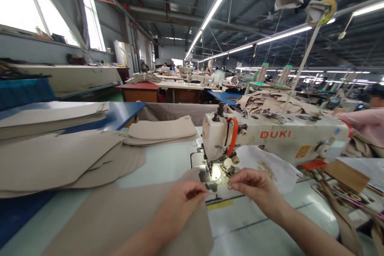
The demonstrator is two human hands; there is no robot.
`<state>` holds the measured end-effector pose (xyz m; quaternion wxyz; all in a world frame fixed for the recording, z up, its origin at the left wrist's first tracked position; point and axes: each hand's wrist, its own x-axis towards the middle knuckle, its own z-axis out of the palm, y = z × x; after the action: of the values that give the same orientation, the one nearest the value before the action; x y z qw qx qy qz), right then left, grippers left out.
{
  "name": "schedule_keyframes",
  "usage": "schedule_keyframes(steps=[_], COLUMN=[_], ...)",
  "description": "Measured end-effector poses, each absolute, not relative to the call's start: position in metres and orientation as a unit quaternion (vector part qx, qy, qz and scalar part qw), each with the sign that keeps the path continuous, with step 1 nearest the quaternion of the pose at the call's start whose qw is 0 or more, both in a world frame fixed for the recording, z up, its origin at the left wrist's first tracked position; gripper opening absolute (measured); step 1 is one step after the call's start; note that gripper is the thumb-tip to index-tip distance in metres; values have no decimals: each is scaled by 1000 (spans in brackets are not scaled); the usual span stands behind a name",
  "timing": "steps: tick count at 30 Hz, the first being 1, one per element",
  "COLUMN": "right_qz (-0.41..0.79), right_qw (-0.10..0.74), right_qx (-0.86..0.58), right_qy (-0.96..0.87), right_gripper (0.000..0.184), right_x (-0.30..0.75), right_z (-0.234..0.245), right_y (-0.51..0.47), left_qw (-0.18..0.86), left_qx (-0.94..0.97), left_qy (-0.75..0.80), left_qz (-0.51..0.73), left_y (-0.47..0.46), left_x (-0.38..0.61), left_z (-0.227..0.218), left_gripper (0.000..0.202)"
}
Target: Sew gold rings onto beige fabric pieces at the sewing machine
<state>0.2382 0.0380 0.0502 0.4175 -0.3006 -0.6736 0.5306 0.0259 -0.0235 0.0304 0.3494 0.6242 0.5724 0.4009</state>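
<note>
A white sewing machine marked DUKI stands on the pale table. A large beige fabric piece lies in front of me, its corner at the needle plate. My left hand rests on this fabric with fingers curled, pinching its edge near the needle. My right hand is beside the presser foot, its fingers pinched together at the fabric's corner; what it holds is too small to make out.
Stacks of cut beige fabric lie to the left and behind the machine, more on the blue table. Strips and scraps clutter the right. A person in pink sits at far right. Thread cones stand behind.
</note>
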Motion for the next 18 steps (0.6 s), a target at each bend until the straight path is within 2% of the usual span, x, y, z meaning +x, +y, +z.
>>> schedule_keyframes(steps=[6, 11, 18], right_qz=[597, 648, 667], right_qw=[365, 315, 298], right_qx=[-337, -368, -369], right_qy=[-630, -588, -575], right_gripper=[21, 33, 38], right_x=[217, 211, 208], right_z=[40, 35, 33], right_y=[35, 39, 42], left_qw=[323, 304, 361], left_qx=[623, 628, 590], left_qy=[568, 566, 559], left_qz=[430, 439, 459], left_y=[-27, -27, -24], left_x=[27, 25, 25], left_z=[32, 34, 31], left_gripper=[15, 15, 14])
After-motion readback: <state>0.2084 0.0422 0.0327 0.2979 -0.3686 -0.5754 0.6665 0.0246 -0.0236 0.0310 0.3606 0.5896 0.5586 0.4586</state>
